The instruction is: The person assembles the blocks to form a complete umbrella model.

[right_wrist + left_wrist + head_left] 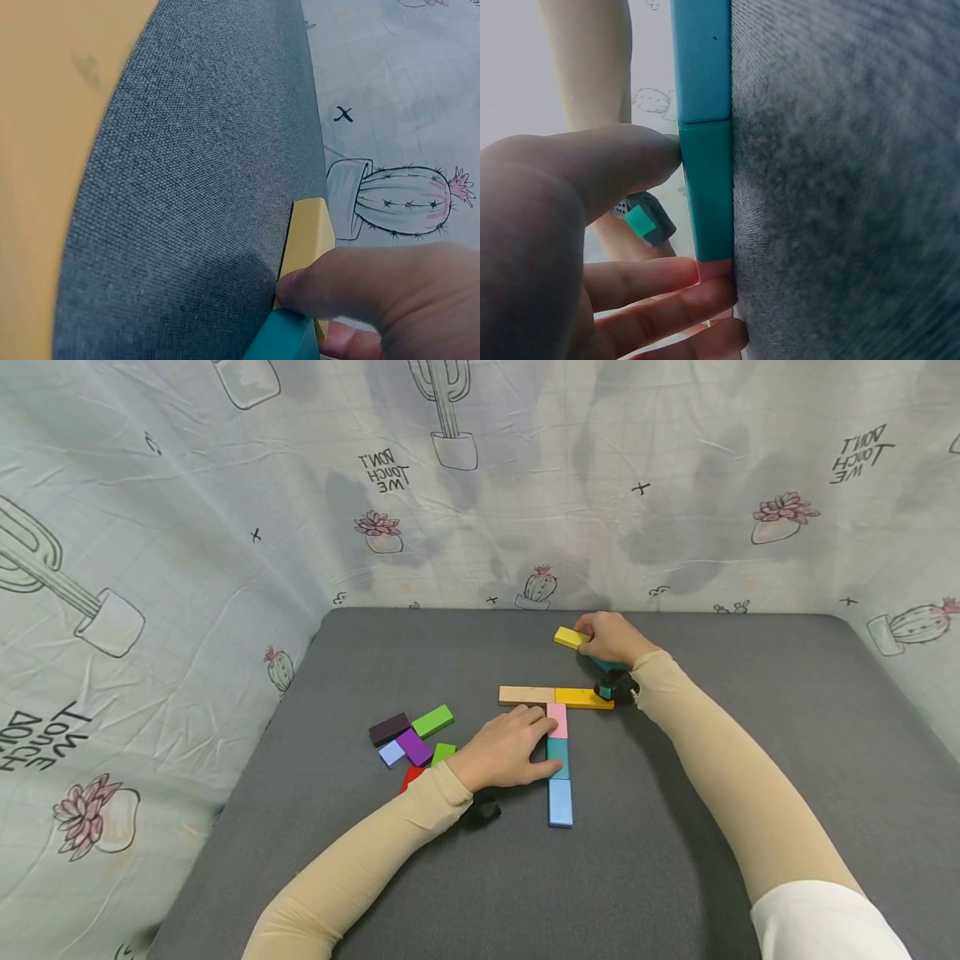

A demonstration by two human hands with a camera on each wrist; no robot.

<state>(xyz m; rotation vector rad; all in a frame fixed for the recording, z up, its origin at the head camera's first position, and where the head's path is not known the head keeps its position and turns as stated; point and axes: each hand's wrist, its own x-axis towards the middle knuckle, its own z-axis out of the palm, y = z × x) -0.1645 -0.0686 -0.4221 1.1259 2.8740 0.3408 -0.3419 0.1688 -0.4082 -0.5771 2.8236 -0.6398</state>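
Observation:
My right hand [613, 637] pinches a yellow block [567, 637] near the table's far edge. Beneath that hand, a teal block [289, 337] touches the yellow one's near end in the right wrist view, partly hidden. My left hand [501, 747] has its thumb against a teal block [557, 758] and its outstretched fingers at a pink block [557, 717]. Pink, teal and a light blue block [560, 802] line up end to end. Across their far end lie a tan block [527, 695] and an orange-yellow block [581, 697], forming a T.
Left of my left hand lies a loose group: a dark block [388, 729], a purple block [415, 747], a pale blue block [392, 753], a green block [433, 721], another green block [443, 752] and a red block [410, 776]. A printed cloth hangs behind the grey table [637, 877].

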